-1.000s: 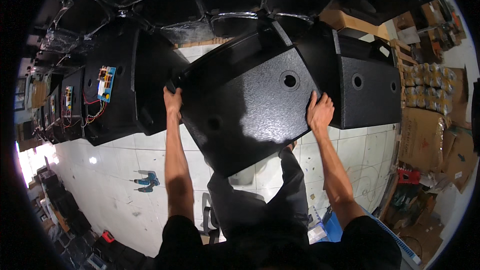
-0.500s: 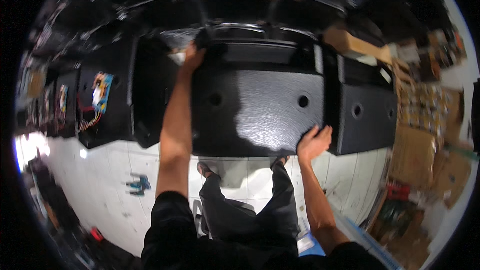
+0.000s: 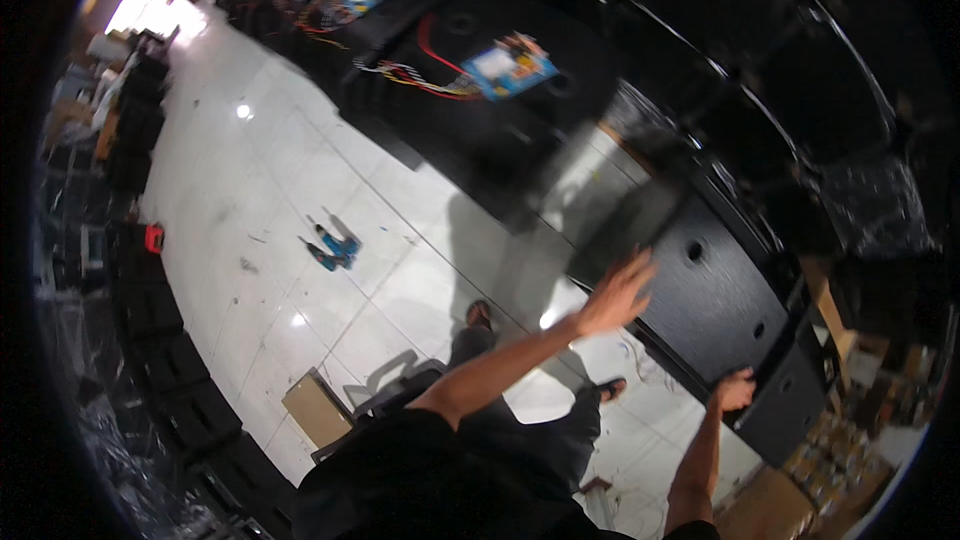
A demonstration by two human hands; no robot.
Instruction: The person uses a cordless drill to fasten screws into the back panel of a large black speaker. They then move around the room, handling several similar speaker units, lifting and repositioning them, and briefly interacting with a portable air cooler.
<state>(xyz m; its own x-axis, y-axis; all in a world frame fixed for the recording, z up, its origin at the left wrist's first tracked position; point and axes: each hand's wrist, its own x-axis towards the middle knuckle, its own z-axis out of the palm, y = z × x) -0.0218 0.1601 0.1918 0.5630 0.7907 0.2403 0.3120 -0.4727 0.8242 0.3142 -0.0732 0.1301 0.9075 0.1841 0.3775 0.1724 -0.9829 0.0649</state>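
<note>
A large black speaker cabinet panel (image 3: 715, 295) with round holes lies tilted at the right. My left hand (image 3: 615, 292) hovers at its near left edge, fingers spread and holding nothing; motion blur hides whether it touches the panel. Lower down, my right hand (image 3: 735, 390) is curled over the panel's lower edge, next to a second black cabinet (image 3: 795, 395).
Another black cabinet with a blue circuit board (image 3: 510, 65) and red wires stands at the top. A blue tool (image 3: 335, 245) and a red object (image 3: 153, 237) lie on the white tile floor (image 3: 300, 170). A tan stool (image 3: 315, 410) is near my legs, and cardboard boxes (image 3: 790, 495) are at lower right.
The view has swung left and tilted. My left hand has come off the panel's far edge and now hangs open near its left edge. My right hand stays on the lower edge.
</note>
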